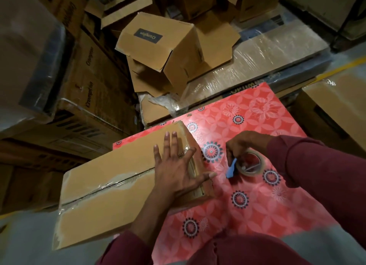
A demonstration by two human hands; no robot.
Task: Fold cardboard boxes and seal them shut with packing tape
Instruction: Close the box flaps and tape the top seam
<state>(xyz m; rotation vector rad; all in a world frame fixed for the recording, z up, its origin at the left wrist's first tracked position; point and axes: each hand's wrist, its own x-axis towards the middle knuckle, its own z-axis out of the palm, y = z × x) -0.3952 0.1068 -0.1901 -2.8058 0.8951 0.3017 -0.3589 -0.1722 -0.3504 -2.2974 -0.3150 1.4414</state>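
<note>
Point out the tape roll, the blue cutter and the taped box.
tape roll [255, 170], head view, front rim of the roll
blue cutter [231, 169], head view, middle of its body
taped box [111, 177], head view, top face

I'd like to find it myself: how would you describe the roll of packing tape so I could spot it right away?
Start at the red flowered mat spread under the person's arms. On it, right of the flat taped cardboard box, the right hand holds the roll of tape. It is the only round, clear ring there, with a small blue tool beside it.
</note>
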